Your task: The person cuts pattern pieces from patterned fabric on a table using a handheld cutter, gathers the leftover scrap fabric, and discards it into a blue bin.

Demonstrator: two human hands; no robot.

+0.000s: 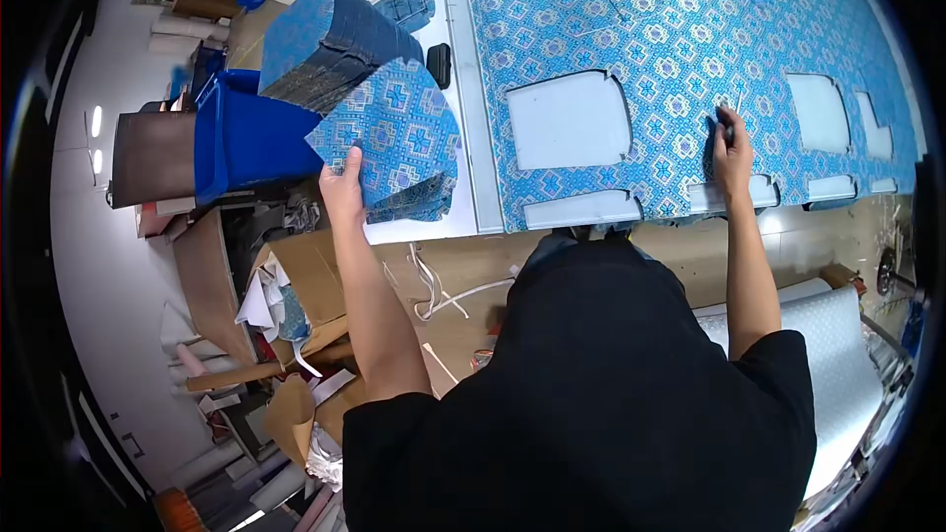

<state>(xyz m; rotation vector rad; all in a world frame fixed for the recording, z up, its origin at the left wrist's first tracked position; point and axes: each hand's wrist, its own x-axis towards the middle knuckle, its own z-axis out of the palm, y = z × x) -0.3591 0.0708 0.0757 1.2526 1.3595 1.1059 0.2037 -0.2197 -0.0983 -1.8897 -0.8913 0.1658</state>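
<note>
Near my left hand (343, 185) I see one tall pile (330, 44), one blue bin (246, 138), one black box (439, 67); around my right hand (730, 150), seven holes (569, 121).

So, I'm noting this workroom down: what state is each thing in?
Left hand: closed on the cut piece, thumb on top.
Cut piece: held at its edge, pattern up.
Tall stack: piled up.
Right hand: fingers bent, at the cloth; grip unclear.
Cloth: spread flat, openings cut through.
Cardboard box: open, scraps inside.
White strips: loose.

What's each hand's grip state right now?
Left hand: closed on a patterned cut piece, thumb on top.
Right hand: fingers curled over the patterned sheet; cannot tell if holding anything.
</note>
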